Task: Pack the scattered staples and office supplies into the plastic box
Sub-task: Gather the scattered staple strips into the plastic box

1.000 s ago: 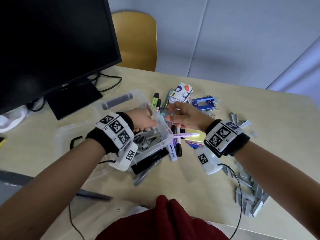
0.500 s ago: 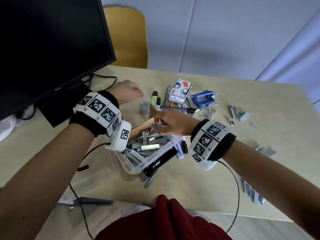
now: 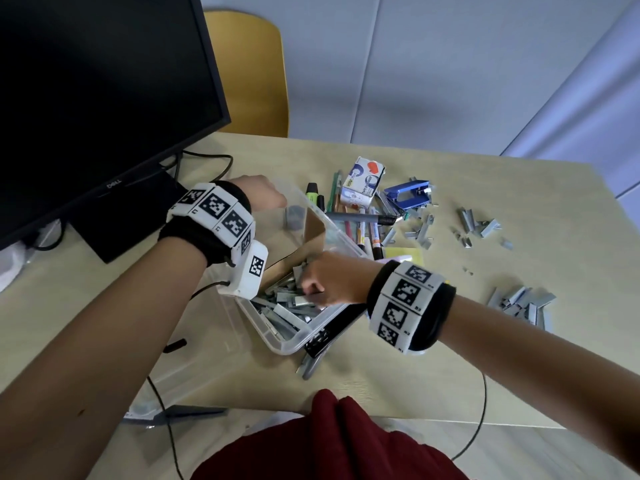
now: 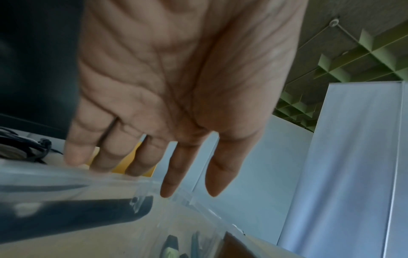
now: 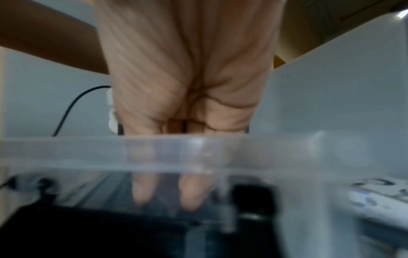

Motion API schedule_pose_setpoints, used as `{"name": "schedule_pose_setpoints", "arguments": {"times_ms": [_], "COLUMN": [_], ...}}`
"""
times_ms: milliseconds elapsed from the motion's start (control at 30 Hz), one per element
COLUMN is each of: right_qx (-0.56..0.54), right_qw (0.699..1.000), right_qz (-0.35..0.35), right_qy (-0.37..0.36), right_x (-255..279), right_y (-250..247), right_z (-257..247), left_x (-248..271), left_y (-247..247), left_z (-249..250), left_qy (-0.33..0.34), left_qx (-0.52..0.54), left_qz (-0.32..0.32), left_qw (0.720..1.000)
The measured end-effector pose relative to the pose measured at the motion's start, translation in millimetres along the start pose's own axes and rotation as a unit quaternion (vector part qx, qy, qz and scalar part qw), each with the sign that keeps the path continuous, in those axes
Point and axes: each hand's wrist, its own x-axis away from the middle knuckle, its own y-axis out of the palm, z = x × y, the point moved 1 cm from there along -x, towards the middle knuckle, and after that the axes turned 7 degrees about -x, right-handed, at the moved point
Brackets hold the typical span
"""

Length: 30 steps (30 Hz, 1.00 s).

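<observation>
Head view shows the pale worktop [image 3: 450, 368] carrying a dark monitor [image 3: 97, 91] at the left, with the clear plastic box [image 3: 294, 337] in front of the person, tilted and resting partly on a black item beneath its near corner. Inside the box lies a heap of grey staple strips [image 3: 280, 303], so a good share of the packing looks done.

Left to pack, as far as can be seen: a row of pens and markers [image 3: 356, 223] just beyond the box, a small printed carton [image 3: 362, 181], a blue stapler [image 3: 410, 194], yellow sticky notes [image 3: 403, 253], a scatter of loose staples [image 3: 478, 225] and another pile of staples [image 3: 521, 304] at the right.

The right hand [image 3: 329, 280] reaches into the box, its fingers curled down among the strips; whether it pinches one I cannot tell. The left hand [image 3: 265, 195] hovers at the box's far rim; in the left wrist view its fingers [image 4: 170, 178] are straight and hold nothing.
</observation>
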Motion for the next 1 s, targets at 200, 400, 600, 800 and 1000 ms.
{"name": "schedule_pose_setpoints", "arguments": {"times_ms": [200, 400, 600, 800, 1000], "right_qx": [0.012, -0.016, -0.141, -0.191, -0.240], "right_qw": [0.999, 0.997, 0.970, 0.920, 0.849], "right_qz": [0.008, 0.078, 0.198, 0.320, 0.381], "right_qy": [-0.050, -0.024, -0.024, 0.117, 0.277], "right_x": [-26, -28, 13, 76, 147], "right_y": [14, 16, 5, 6, 30], "right_z": [-34, -29, 9, 80, 167], "left_x": [-3, -3, 12, 40, 49], "left_y": [1, -1, -11, -10, 30], "left_z": [3, 1, 26, 96, 169], "left_qy": [0.000, -0.005, 0.043, 0.162, 0.212], "left_qx": [0.002, 0.034, 0.148, 0.288, 0.307], "left_qz": [0.009, 0.004, 0.070, 0.070, -0.008], "left_qw": [1.000, 0.999, 0.986, 0.941, 0.928]}}
